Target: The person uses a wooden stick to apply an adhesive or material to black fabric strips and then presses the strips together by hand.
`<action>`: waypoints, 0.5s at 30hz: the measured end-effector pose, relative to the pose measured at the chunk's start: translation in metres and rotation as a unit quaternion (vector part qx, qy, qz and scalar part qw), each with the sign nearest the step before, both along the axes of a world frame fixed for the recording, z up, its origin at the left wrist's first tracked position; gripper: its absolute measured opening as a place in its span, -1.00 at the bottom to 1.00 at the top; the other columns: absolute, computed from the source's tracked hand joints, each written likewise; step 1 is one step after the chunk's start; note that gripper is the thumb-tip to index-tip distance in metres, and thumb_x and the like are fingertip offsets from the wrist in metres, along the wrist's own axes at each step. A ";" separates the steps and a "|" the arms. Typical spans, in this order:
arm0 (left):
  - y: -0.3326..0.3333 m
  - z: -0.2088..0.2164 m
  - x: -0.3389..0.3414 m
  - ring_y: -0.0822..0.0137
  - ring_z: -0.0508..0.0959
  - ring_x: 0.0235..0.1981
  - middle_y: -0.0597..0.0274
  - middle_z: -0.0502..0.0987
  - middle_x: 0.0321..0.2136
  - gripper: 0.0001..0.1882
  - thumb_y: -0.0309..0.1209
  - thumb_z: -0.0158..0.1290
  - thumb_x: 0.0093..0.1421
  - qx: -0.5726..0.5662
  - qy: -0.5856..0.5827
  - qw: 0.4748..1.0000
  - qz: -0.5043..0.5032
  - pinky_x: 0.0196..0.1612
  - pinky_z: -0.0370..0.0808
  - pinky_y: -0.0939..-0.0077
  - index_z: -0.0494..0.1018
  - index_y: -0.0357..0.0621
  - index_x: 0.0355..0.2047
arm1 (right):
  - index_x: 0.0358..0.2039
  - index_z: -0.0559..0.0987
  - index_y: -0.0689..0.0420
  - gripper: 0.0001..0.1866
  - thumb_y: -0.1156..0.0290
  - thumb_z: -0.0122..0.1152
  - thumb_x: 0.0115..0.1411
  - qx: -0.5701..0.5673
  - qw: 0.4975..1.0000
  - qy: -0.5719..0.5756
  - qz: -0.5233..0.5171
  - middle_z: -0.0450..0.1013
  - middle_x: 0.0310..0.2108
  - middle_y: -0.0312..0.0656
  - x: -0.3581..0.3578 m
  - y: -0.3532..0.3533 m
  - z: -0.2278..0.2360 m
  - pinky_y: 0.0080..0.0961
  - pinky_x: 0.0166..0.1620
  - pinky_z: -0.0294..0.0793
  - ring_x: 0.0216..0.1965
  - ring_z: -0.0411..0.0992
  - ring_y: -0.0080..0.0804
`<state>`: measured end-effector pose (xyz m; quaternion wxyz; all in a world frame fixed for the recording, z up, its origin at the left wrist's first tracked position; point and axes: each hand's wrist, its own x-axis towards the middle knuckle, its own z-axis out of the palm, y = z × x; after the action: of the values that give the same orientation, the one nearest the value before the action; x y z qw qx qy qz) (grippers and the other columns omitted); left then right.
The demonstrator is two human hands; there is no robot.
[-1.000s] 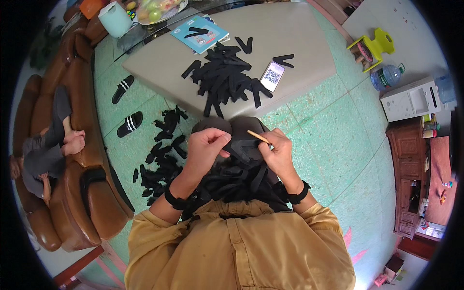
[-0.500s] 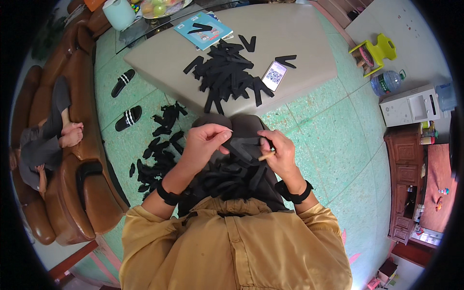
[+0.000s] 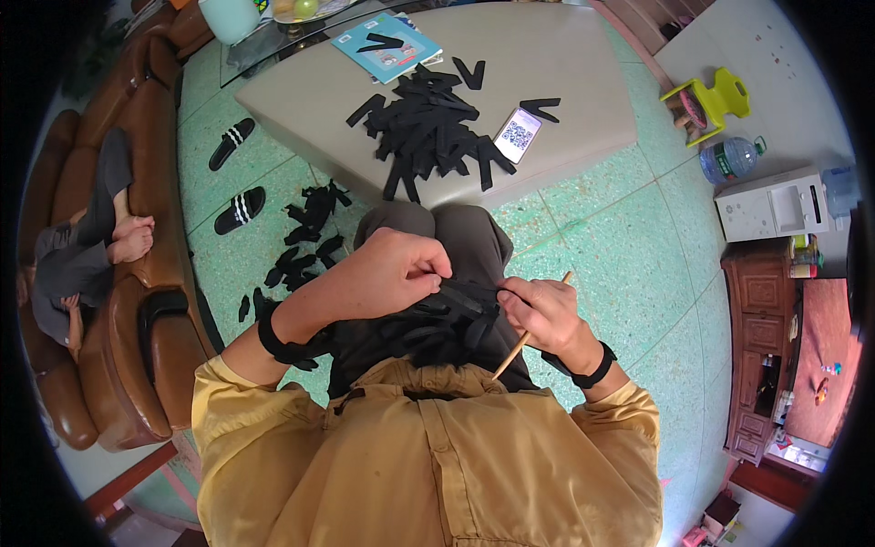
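Black cloth [image 3: 467, 299], flat, narrow and soft-looking, is over our lap [image 3: 472, 239]. Our left hand [image 3: 398, 269] pinches one side of it. Our right hand [image 3: 545, 315] pinches the other side and holds a thin, straight wooden stick [image 3: 511, 356].

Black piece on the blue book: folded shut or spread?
Spread: the black piece lies on the blue book with its two legs splayed apart in a V.
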<state>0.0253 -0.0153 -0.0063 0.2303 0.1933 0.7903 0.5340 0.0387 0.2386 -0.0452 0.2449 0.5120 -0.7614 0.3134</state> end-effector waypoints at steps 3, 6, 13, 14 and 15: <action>0.003 0.008 0.000 0.37 0.55 -0.45 0.10 0.53 -0.39 -0.87 -0.63 0.03 0.04 -0.029 0.095 0.993 -0.066 -0.36 0.49 0.61 0.45 -0.36 -0.35 | -0.43 0.45 0.27 -0.83 0.60 0.22 -0.09 0.010 1.000 0.021 -0.015 0.43 -0.36 -0.04 0.005 0.003 -0.002 -0.61 -0.68 0.36 -0.66 0.38 -0.45; 0.007 -0.001 0.009 0.36 0.54 -0.47 0.09 0.52 -0.40 -0.89 -0.63 -0.01 0.07 0.001 0.097 0.994 -0.056 -0.41 0.47 0.61 0.43 -0.37 -0.36 | -0.46 0.44 0.26 -0.84 0.60 0.23 -0.09 -0.009 0.999 0.039 -0.014 0.44 -0.38 -0.04 0.008 0.001 0.001 -0.62 -0.70 0.34 -0.68 0.37 -0.47; 0.016 -0.006 0.019 0.38 0.51 -0.51 0.17 0.51 -0.44 -0.89 -0.64 -0.06 0.09 0.017 0.142 0.990 0.010 -0.44 0.45 0.60 0.44 -0.34 -0.37 | -0.40 0.46 0.29 -0.81 0.62 0.21 -0.10 0.001 1.000 0.025 -0.009 0.44 -0.41 -0.03 0.008 -0.002 0.003 -0.62 -0.68 0.35 -0.66 0.39 -0.46; 0.014 -0.007 0.018 0.39 0.52 -0.51 0.17 0.51 -0.45 -0.90 -0.64 -0.05 0.09 0.034 0.156 0.987 0.001 -0.44 0.45 0.60 0.44 -0.33 -0.37 | -0.37 0.47 0.28 -0.79 0.61 0.21 -0.09 0.004 1.000 0.010 -0.007 0.45 -0.39 -0.03 0.009 -0.001 0.005 -0.62 -0.67 0.36 -0.65 0.40 -0.44; 0.012 -0.007 0.019 0.39 0.52 -0.51 0.17 0.51 -0.45 -0.90 -0.64 -0.05 0.09 0.034 0.156 0.987 0.002 -0.44 0.45 0.60 0.44 -0.33 -0.37 | -0.35 0.48 0.28 -0.77 0.60 0.22 -0.09 0.007 1.000 -0.005 -0.005 0.45 -0.38 -0.03 0.009 0.000 0.005 -0.63 -0.66 0.37 -0.64 0.42 -0.42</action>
<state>0.0444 -0.0031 -0.0130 0.0964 0.2799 0.7981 0.5248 0.0478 0.2385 -0.0398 0.2392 0.5086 -0.7669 0.3097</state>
